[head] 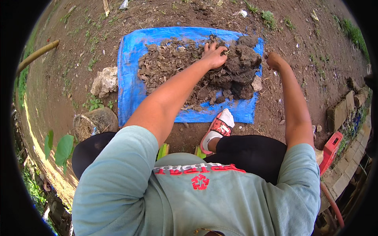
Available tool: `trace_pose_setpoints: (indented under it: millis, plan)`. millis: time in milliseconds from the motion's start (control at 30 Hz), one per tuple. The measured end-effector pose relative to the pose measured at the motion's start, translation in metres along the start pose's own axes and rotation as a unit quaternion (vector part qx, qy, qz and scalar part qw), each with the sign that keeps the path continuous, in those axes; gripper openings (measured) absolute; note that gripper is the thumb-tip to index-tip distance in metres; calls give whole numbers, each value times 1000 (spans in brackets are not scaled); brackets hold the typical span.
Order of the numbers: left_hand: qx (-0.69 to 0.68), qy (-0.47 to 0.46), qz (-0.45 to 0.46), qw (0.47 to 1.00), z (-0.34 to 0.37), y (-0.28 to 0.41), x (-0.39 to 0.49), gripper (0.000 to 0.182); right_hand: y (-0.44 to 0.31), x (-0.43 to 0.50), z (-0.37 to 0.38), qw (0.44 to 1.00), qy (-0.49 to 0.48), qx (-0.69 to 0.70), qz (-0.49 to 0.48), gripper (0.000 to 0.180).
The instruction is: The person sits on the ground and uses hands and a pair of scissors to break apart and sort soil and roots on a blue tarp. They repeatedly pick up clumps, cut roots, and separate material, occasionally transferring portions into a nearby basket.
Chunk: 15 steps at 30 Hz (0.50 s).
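Note:
A blue woven plastic tarp (129, 85) lies on the ground before me, bearing a spread of crumbly brown soil (165, 63) mixed with dry bits and roots. Larger, darker soil clods (246, 56) are heaped toward its right end. My left hand (215, 56) rests palm down against the clods, fingers spread, with thin grass stems beside the fingertips. Just beyond the tarp's right edge, my right hand (275, 61) hangs over bare ground with its fingers curled. Something small and pale shows at those fingers, too small to make out.
Left of the tarp are a pale rough rock (105, 82) and a tipped pot (97, 122) holding dry fibres. My foot in a red slide sandal (218, 128) stands by the near edge. A red plastic object (330, 152) and wooden blocks (339, 113) lie at right.

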State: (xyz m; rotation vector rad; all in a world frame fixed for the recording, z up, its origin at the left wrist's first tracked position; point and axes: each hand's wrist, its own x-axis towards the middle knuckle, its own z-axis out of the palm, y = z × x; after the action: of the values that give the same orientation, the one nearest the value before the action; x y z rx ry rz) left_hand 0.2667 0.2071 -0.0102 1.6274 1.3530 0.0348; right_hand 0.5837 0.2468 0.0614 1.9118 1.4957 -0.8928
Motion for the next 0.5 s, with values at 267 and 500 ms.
trace_pose_setpoints:
  millis: [267, 500]
  plan:
    - [-248, 34, 53, 967, 0, -11, 10, 70, 38, -43, 117, 912, -81, 399, 45, 27]
    - [-171, 223, -17, 960, -17, -47, -17, 57, 52, -23, 100, 912, -81, 402, 25, 29]
